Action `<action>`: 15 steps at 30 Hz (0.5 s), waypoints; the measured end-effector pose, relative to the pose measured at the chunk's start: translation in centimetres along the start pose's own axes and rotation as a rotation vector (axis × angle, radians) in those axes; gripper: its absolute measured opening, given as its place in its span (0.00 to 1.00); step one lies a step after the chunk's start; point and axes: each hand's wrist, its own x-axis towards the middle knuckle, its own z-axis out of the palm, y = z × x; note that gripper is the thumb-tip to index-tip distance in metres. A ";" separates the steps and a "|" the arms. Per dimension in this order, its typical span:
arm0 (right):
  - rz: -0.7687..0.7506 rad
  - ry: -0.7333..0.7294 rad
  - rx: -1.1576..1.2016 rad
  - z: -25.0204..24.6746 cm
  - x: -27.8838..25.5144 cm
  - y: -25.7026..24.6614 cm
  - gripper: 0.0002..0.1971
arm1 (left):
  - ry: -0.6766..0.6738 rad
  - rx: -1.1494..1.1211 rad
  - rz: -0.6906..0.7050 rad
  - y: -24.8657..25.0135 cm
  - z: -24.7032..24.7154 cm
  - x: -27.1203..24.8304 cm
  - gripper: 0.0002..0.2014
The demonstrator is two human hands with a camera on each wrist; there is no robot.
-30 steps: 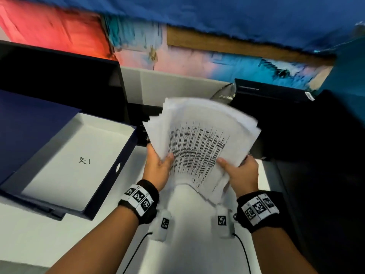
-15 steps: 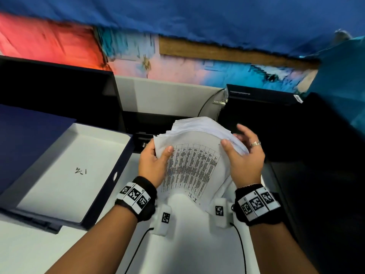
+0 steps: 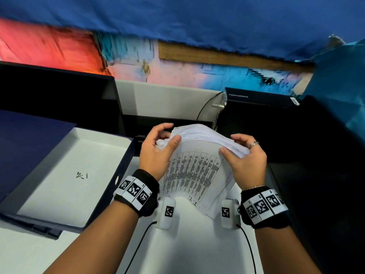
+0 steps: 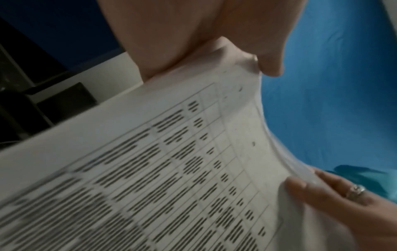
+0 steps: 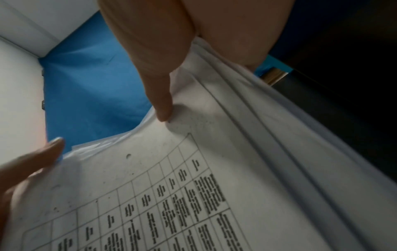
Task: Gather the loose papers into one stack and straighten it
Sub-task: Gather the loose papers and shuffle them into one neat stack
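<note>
Sheaf of white printed table-form papers [image 3: 194, 165] stands on its long axis over the white desk [image 3: 197, 244], between left hand [image 3: 156, 153] and right hand [image 3: 245, 163]; both pinch top corners, sheets fanned at the top.

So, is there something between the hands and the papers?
No. Both the left hand and the right hand already grip the stack of papers directly at its upper corners; nothing visible lies between.
</note>
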 end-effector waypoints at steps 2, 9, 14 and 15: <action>-0.018 0.010 -0.032 0.0 -0.3 0.0 0.18 | 0.038 0.029 0.054 0.5 0.5 0.5 0.05; -0.037 0.021 -0.053 0.2 -0.6 0.3 0.15 | 0.152 -0.040 0.029 -0.2 0.3 0.5 0.06; -0.002 0.057 -0.008 0.2 -0.2 0.6 0.12 | -0.086 -0.013 0.023 -0.3 -0.7 -0.9 0.32; 0.004 0.055 0.002 0.0 -0.1 0.5 0.11 | -0.097 0.007 0.014 -0.3 -0.6 -1.1 0.34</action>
